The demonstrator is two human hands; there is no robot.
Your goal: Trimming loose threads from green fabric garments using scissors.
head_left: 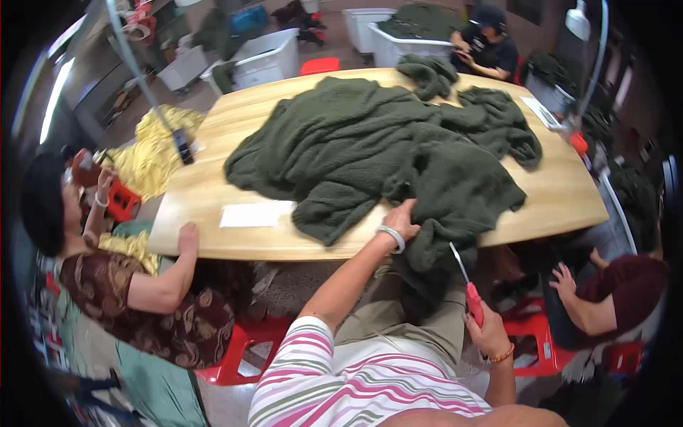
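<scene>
A pile of dark green knit garments [334, 135] spreads across the wooden table [192, 213]. One dark green knit garment [462, 192] hangs over the near edge onto my lap. My left hand [403, 219], with a pale bangle at its wrist, is closed on that garment's fabric at the table edge. Over my right thigh, my right hand [489, 331] is wrapped round the red handle of a slim tool [474, 302] with a narrow metal blade. The blade points up toward the hanging fabric, just right of it. Whether the tool has one blade or two I cannot tell.
White paper [256, 214] lies left of the pile. People sit on my left, on my right and at the far right corner. Lamp poles [146, 78] rise beside the table. White bins [267, 55] and a red stool [320, 66] stand beyond; yellow cloth [160, 146] is heaped at left.
</scene>
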